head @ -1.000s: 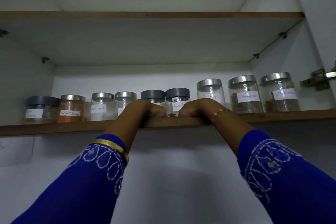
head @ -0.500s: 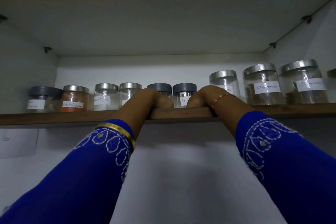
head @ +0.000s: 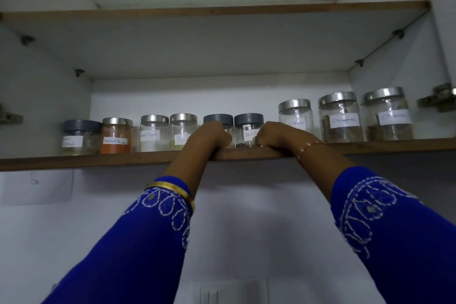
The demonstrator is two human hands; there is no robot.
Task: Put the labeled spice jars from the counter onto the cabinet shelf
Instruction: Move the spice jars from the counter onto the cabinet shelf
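Note:
A row of labelled glass spice jars stands on the wooden cabinet shelf (head: pixel 98 161). My left hand (head: pixel 209 136) is curled round the lower front of a grey-lidded jar (head: pixel 218 119), hiding its label. My right hand (head: pixel 281 136) lies on the shelf edge, its curled fingers against the right side of the grey-lidded Black Pepper jar (head: pixel 248 128). Left of my hands stand a steel-lidded jar (head: pixel 181 131), a Black Pepper jar (head: pixel 154 133), the red chilli powder jar (head: pixel 116 136) and another grey-lidded jar (head: pixel 79 137). The Cloves jar (head: pixel 296 116) stands behind my right hand.
Two taller steel-lidded jars (head: pixel 339 118) (head: pixel 387 115) fill the shelf's right end beside a door hinge (head: pixel 438 97). An upper shelf (head: pixel 222 10) hangs above. A hinge (head: pixel 9 118) sits on the left wall, and white wall with a switch plate (head: pixel 229 290) lies below.
Only the view has shifted with my head, up and then back down. Both hands stay at the same two grey-lidded jars on the shelf edge.

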